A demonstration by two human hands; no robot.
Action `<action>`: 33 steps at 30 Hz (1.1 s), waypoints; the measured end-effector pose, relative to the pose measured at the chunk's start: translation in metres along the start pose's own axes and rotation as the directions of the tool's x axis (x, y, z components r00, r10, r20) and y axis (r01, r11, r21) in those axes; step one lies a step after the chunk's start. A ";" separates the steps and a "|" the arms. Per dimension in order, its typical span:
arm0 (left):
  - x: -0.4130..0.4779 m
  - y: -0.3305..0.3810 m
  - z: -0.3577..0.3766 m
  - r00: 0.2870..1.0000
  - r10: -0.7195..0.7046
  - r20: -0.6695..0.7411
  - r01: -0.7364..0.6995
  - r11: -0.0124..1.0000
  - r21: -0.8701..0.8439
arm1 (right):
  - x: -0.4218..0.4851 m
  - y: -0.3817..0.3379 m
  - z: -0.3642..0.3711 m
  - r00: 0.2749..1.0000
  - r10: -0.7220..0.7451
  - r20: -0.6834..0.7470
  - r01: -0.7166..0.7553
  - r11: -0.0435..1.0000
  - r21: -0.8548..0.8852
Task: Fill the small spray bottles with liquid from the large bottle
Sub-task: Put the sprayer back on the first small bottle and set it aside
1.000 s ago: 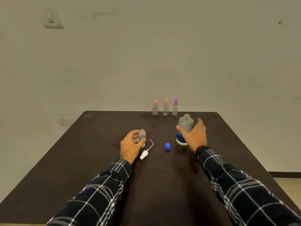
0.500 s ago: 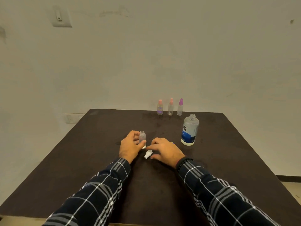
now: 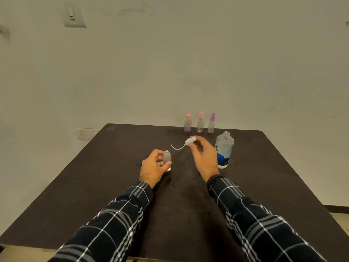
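Observation:
My left hand grips a small clear uncapped spray bottle that stands upright on the dark table. Raised above the table, my right hand pinches the white spray head, whose thin dip tube trails to the left. The large clear bottle with a blue label stands open just right of my right hand. Three small capped spray bottles stand in a row at the far edge: two with pink tops and one with a purple top.
A pale wall rises right behind the table, with a switch plate at upper left and a socket low down. The blue cap of the large bottle is hidden from me.
My right hand left the large bottle, came down on the white spray head beside the small bottle, and has lifted it up and to the right. My left hand kept its hold.

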State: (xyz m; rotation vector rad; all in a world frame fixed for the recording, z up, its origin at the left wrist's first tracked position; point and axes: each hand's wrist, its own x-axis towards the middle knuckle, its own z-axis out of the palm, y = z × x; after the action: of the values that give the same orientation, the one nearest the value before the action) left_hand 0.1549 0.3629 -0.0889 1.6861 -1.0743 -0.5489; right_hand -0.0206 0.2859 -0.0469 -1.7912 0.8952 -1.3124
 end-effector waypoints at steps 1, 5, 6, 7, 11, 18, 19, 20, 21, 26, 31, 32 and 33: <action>0.000 0.001 0.000 1.000 -0.003 0.001 0.003 1.000 0.004 | 0.005 -0.005 0.000 0.999 0.044 -0.011 -0.043 0.997 0.065; 0.000 0.000 0.000 1.000 -0.017 0.006 0.016 1.000 0.008 | 0.014 -0.011 0.000 0.994 0.090 0.062 -0.096 0.990 0.101; 0.000 0.000 -0.001 1.000 -0.017 0.006 0.017 1.000 0.014 | 0.016 -0.009 0.001 0.993 0.090 0.074 -0.096 0.992 0.087; 0.001 -0.001 -0.001 1.000 -0.015 0.008 0.015 1.000 0.018 | 0.017 -0.008 0.002 0.992 0.091 0.084 -0.097 0.993 0.073; 0.002 -0.003 0.000 1.000 0.001 -0.019 0.000 0.999 0.042 | 0.019 -0.011 0.005 0.993 0.057 0.108 -0.063 0.997 0.047; 0.002 -0.003 0.001 1.000 0.017 -0.018 -0.016 0.997 0.074 | 0.024 -0.012 0.010 0.988 0.004 0.157 0.012 0.995 -0.100; 0.002 -0.003 0.002 1.000 0.016 -0.019 -0.015 0.997 0.074 | 0.025 -0.012 0.012 0.986 -0.001 0.167 0.021 0.993 -0.118; 0.002 -0.003 0.002 1.000 0.015 -0.020 -0.014 0.997 0.072 | 0.026 -0.014 0.015 0.986 -0.009 0.169 0.030 0.992 -0.125; 0.002 -0.004 0.002 1.000 0.013 -0.021 -0.012 0.997 0.072 | 0.027 -0.016 0.017 0.986 -0.020 0.165 0.041 0.992 -0.124; 0.001 -0.001 -0.001 1.000 0.004 -0.014 -0.003 0.997 0.074 | 0.030 -0.029 0.024 0.984 -0.063 0.168 0.088 0.986 -0.144; 0.001 0.000 -0.001 1.000 -0.006 -0.006 0.007 0.998 0.067 | 0.033 -0.031 0.026 0.979 -0.071 0.189 0.098 0.985 -0.139; 0.000 0.001 -0.001 1.000 -0.006 -0.005 0.006 0.998 0.066 | 0.033 -0.032 0.027 0.978 -0.069 0.196 0.097 0.986 -0.136; 0.000 0.001 -0.002 1.000 -0.008 -0.004 0.008 0.998 0.062 | 0.033 -0.032 0.028 0.977 -0.070 0.203 0.099 0.986 -0.134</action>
State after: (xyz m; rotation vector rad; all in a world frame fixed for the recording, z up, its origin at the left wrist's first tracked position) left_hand 0.1561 0.3634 -0.0875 1.7457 -1.0926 -0.5219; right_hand 0.0180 0.2781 -0.0103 -2.0513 0.8279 -1.1210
